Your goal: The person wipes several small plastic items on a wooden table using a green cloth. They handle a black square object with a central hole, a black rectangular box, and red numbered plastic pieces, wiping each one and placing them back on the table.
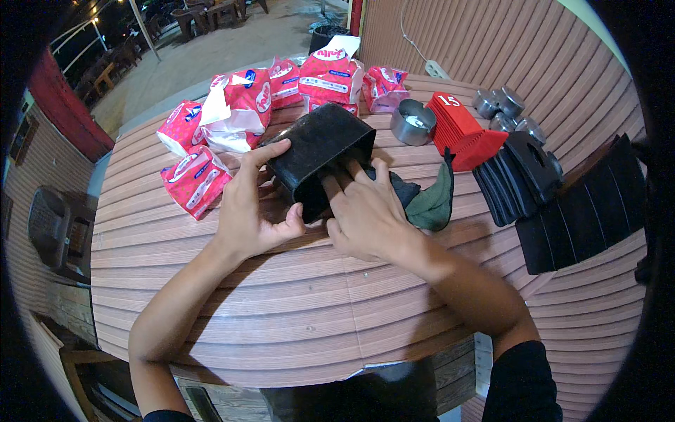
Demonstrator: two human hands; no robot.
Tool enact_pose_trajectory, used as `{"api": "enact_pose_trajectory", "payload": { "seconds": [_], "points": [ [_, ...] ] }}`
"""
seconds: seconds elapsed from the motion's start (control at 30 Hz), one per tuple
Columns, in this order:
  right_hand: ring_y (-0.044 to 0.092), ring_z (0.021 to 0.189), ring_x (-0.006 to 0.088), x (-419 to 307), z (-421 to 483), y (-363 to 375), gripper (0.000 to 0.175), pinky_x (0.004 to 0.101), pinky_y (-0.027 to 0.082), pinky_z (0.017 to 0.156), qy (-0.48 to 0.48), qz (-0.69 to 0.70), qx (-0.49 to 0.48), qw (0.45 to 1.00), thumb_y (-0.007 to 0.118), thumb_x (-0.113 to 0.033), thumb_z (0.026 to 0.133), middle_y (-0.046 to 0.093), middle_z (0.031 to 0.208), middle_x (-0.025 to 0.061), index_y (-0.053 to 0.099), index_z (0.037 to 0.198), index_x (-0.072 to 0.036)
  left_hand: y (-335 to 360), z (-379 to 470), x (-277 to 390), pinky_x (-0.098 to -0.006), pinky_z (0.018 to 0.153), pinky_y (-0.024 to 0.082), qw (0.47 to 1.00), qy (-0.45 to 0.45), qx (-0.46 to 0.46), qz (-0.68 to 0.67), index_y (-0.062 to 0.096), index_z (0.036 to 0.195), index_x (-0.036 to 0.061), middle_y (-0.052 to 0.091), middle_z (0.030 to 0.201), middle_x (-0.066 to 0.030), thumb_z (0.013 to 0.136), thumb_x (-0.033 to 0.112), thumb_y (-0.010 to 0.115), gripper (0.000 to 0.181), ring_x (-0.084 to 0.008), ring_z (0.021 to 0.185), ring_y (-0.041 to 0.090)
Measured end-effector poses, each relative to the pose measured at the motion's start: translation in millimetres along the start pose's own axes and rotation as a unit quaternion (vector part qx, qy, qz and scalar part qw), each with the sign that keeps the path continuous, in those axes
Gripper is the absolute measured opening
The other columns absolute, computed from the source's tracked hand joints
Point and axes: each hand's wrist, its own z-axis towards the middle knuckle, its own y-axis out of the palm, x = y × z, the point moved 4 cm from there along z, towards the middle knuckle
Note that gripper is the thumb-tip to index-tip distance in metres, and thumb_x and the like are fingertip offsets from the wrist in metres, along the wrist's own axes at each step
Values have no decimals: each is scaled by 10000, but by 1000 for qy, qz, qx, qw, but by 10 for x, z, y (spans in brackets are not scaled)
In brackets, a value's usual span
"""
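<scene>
A black rectangular open box [327, 142] is tilted above the wood-patterned table [274, 311], its opening towards my right hand. My left hand [253, 205] grips the box at its left end, thumb near the lower rim and a finger on the upper side. The fingers of my right hand [364, 211] reach into the opening; their tips are hidden, and whether they hold anything inside cannot be told. Just right of that hand lies a crumpled dark green cloth [431, 205], partly hidden behind it.
Pink tissue packs [195, 179] stand along the far left edge, some torn. To the right are a round metal tin [413, 124], red number stands [464, 132], several metal tins [509, 100], black holders [519, 176] and a black folded panel [580, 211]. A socket strip [436, 69] lies by the wall.
</scene>
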Motion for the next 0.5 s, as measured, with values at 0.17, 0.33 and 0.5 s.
{"api": "enact_pose_trajectory", "payload": {
  "seconds": [0.17, 0.33, 0.5],
  "points": [
    [645, 1269, 380, -117, -27, 16, 621, 696, 363, 1062, -42, 69, -11, 997, 665, -332, 896, 782, 1101, 188, 658, 1393, 41, 20, 11, 33, -439, 984, 666, 999, -10, -4, -32, 479, 1587, 45, 661, 1426, -201, 827, 177, 839, 851, -321, 1183, 757],
    [586, 1378, 377, -232, -66, -59, 611, 670, 397, 1045, -147, 126, 103, 976, 732, -336, 845, 728, 1308, 203, 656, 1350, 0, -41, -15, -186, -426, 1107, 590, 964, -120, 28, -237, 440, 1656, 48, 611, 1546, -167, 966, 256, 820, 815, -284, 1349, 666],
    [676, 1023, 323, -71, -196, -273, 328, 496, 515, 835, -219, 155, 270, 925, 748, -107, 689, 716, 1098, 128, 735, 1013, -60, -126, -38, -477, -269, 760, 564, 942, -196, 102, -251, 444, 1689, 140, 691, 1221, -62, 1088, 298, 667, 660, -90, 932, 637]
  ]
}}
